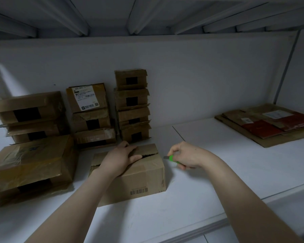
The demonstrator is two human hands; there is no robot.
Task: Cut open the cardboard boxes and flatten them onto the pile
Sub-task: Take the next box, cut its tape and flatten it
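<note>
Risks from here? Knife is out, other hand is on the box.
1. The green knife in the right hand points toward the box, where the left hand lies across the gap between the top flaps. A slip could cut those fingers.
2. Only that hand steadies the box, so it may slide on the smooth shelf under the blade.
3. The stacked boxes close behind could get knocked over.

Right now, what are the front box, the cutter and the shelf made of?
Box: brown corrugated cardboard, matte, with shiny clear tape across the top. Cutter: glossy green body, probably plastic; grey tip looks like metal. Shelf: smooth matte white, maybe painted or laminated board; can't tell.
</note>
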